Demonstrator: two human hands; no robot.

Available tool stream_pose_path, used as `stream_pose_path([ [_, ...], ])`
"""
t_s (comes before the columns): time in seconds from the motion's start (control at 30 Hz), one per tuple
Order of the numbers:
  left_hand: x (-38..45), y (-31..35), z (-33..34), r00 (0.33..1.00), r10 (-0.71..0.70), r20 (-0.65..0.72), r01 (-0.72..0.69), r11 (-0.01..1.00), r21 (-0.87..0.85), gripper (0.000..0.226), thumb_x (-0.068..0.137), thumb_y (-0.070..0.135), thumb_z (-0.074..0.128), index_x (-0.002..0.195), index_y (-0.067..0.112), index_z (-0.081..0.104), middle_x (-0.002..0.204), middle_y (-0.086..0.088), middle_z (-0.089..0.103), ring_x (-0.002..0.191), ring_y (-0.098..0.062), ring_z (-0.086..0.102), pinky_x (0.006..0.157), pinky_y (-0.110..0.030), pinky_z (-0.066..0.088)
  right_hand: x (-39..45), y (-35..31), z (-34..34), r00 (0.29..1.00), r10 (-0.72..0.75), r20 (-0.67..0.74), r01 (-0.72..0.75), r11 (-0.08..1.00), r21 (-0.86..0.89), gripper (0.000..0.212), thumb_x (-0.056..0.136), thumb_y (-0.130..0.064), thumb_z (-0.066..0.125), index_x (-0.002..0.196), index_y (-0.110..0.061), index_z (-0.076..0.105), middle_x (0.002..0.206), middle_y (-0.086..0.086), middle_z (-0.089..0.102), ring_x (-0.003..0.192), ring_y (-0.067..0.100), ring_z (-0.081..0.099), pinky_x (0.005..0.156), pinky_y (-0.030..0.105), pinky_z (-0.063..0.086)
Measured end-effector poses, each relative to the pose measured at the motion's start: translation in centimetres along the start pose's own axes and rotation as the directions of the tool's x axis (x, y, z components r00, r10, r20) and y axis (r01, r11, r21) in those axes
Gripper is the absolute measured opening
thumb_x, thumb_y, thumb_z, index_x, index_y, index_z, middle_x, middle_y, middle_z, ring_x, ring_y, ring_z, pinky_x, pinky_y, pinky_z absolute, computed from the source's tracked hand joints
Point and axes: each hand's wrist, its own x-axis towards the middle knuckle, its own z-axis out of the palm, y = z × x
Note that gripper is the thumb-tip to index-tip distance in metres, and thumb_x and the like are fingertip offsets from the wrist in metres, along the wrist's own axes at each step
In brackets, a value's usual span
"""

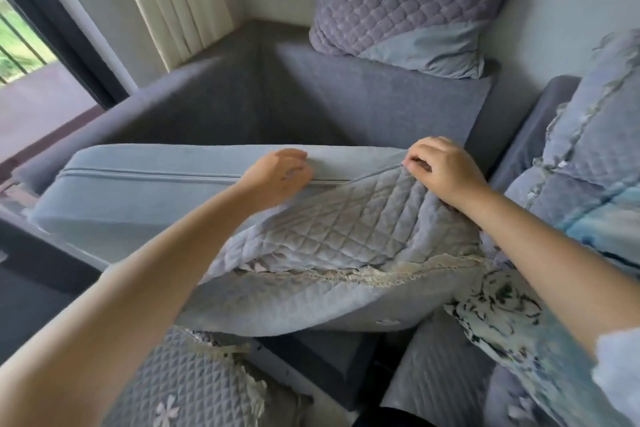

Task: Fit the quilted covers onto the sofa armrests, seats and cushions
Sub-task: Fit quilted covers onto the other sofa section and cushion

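Note:
A long pale blue seat cushion [145,184] stands on its edge across the grey sofa, its zip seam facing me. A grey quilted cover [346,236] with a lace trim drapes from the cushion's right end toward me. My right hand [440,170] pinches the cover's top corner at the cushion's edge. My left hand [277,177] rests on the cushion at the seam with curled fingers, beside the cover's upper edge; whether it grips the fabric cannot be told.
A covered quilted pillow [408,3] leans on the sofa back [381,100]. More covered cushions [588,156] pile at the right. Another quilted cover [187,381] lies at the bottom left. A curtain [173,0] and a window [20,45] stand at the far left.

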Motion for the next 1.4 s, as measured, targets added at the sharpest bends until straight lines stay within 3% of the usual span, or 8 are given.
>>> stream_pose_path([
  [0.1,-4.3,-2.8,-2.5,0.985,-0.115,0.127,0.103,0.990,0.098,0.066,0.077,0.055,0.034,0.095,0.003,0.070,0.105,-0.014,0.062,0.097,-0.028,0.058,0.080,-0.027,0.041,1.5,-1.2,1.2,0.993,-0.106,0.060,0.112,0.988,-0.106,0.052,0.080,-0.041,0.034,0.072,0.001,0.064,0.081,0.017,0.065,0.077,0.037,0.061,0.068,0.042,0.051],
  [0.37,-9.7,-8.8,-2.7,0.879,-0.439,0.184,0.413,0.895,0.167,0.032,0.098,0.022,0.038,0.114,0.005,0.060,0.125,-0.010,0.056,0.116,-0.024,0.048,0.092,-0.022,0.031,3.6,-3.5,2.3,0.966,-0.163,0.201,0.194,0.970,-0.147,0.058,0.077,-0.047,0.026,0.072,0.002,0.058,0.084,0.019,0.060,0.081,0.037,0.057,0.071,0.043,0.046],
  [0.63,-10.8,-9.6,-2.5,0.859,-0.395,0.326,0.268,0.889,0.372,0.065,0.077,0.063,0.048,0.125,0.019,0.052,0.131,-0.002,0.040,0.128,-0.020,0.028,0.107,-0.026,0.022,5.0,-5.2,3.6,0.941,-0.201,0.271,0.243,0.961,-0.130,0.045,0.064,-0.062,0.007,0.050,-0.022,0.023,0.059,-0.004,0.030,0.069,0.020,0.041,0.063,0.027,0.026],
  [0.8,-11.1,-9.2,-2.6,0.825,-0.388,0.411,0.196,0.879,0.435,0.042,0.081,0.037,0.058,0.120,0.022,0.052,0.121,0.002,0.055,0.104,-0.018,0.053,0.086,-0.029,0.044,4.2,-4.8,3.7,0.928,-0.318,0.193,0.332,0.942,-0.043,0.041,0.074,-0.060,0.022,0.048,-0.028,0.015,0.047,-0.013,0.022,0.049,0.021,0.040,0.046,0.019,0.019],
  [0.93,-10.6,-9.1,-5.0,0.788,-0.398,0.470,0.236,0.900,0.367,0.037,0.082,0.014,0.051,0.118,0.021,0.054,0.109,0.004,0.062,0.090,-0.014,0.052,0.079,-0.023,0.042,4.7,-6.7,2.4,0.840,-0.191,0.509,0.310,0.937,-0.159,0.061,0.070,-0.076,0.021,0.051,-0.019,0.027,0.050,-0.006,0.035,0.049,0.008,0.034,0.048,0.021,0.022],
  [1.07,-11.8,-9.3,-7.1,0.880,-0.382,0.282,0.299,0.907,0.296,0.011,0.075,0.008,0.053,0.085,0.011,0.056,0.077,-0.001,0.055,0.077,-0.018,0.046,0.059,-0.015,0.032,5.2,-7.5,1.8,0.717,-0.185,0.672,0.273,0.962,-0.027,0.062,0.065,-0.075,0.047,0.047,-0.017,0.034,0.047,-0.004,0.035,0.049,0.009,0.034,0.053,0.029,0.025],
  [1.2,-11.7,-8.6,-8.4,0.941,-0.331,-0.068,0.337,0.912,0.235,0.019,0.064,0.000,0.057,0.081,-0.006,0.062,0.067,-0.003,0.049,0.075,-0.019,0.044,0.057,-0.026,0.027,3.3,-6.4,2.9,0.868,-0.322,0.378,0.191,0.919,0.344,0.063,0.066,-0.074,0.053,0.045,-0.017,0.037,0.057,-0.009,0.043,0.059,0.003,0.039,0.061,0.021,0.030],
  [1.4,-5.5,-8.6,-6.5,0.835,-0.391,-0.387,0.428,0.904,0.009,0.038,0.063,-0.002,0.043,0.090,-0.010,0.068,0.103,-0.026,0.064,0.101,-0.034,0.059,0.082,-0.027,0.042,2.9,-6.8,3.6,0.920,-0.217,0.327,0.166,0.970,0.177,0.036,0.085,-0.034,0.060,0.063,-0.006,0.064,0.141,0.008,0.045,0.130,0.026,0.041,0.102,0.028,0.030],
])
